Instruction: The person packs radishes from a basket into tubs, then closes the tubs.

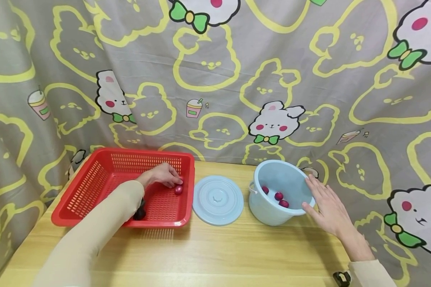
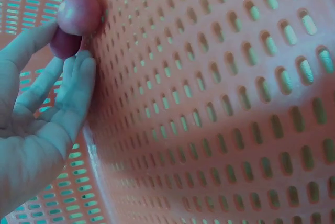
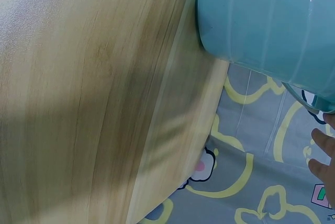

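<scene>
Left sleeve (image 1: 104, 219): cream, nearest of all, slanting up and rightward from the lower left
Red basket (image 1: 161, 222): longer from side to side than from front to back
Left hand (image 1: 163, 175): inside the basket's right end, seemingly pinching the darker red ball (image 2: 65, 46) between thumb and fingertips, close by the right-hand wall
Paler red ball (image 2: 81, 14): right by the pinched one, at the fingertips (both are round, so neither offers a long axis to line up with)
Blue lid (image 1: 217, 201): flat on the table (image 1: 215, 255), just right of the basket
Blue bucket (image 1: 271, 213): right of the lid, three red balls (image 1: 278, 196) inside; from the left hand it lies rightward, past both basket wall and lid
Right hand (image 1: 327, 207): fingers extended, grasping nothing, at the bucket's right rim; far nearer the bucket than the left hand, well apart from the pinched ball
</scene>
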Demonstrator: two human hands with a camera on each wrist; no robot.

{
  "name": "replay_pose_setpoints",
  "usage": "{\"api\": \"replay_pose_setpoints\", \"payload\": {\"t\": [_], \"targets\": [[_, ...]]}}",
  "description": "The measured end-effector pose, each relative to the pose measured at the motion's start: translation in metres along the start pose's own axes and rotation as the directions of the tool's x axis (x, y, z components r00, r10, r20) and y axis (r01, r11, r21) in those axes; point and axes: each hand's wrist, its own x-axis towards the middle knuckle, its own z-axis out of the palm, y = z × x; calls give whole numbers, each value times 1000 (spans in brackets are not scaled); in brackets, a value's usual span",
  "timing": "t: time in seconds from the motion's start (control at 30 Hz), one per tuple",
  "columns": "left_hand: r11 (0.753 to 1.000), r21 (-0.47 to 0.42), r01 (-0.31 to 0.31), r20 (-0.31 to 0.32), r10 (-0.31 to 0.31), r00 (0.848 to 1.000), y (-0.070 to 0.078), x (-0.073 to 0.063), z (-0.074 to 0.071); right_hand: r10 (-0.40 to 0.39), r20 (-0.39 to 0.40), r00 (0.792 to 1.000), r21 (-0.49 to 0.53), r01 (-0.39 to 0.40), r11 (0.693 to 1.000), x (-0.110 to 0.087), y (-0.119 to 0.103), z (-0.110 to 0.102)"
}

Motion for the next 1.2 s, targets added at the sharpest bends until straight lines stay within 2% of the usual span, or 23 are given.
{"api": "replay_pose_setpoints", "payload": {"t": [0.27,0.63,0.9,1.2], "targets": [[999,-22,-30,-14,30,999,3,-7,-8,2,-2,1000,-5,-2,1000,1,-1,0],[993,-109,-43,-59,36,998,5,-10,-15,8,1,1000,-4,-8,1000,-1,-1,1],[988,-134,-80,-95,68,993,18,-20,-23,7,1,1000,-6,-7,1000,-1,-1,2],[981,-150,-124,-127,106,986,37,-21,-16,5,2,1000,-4,-5,1000,0,-1,1]]}}
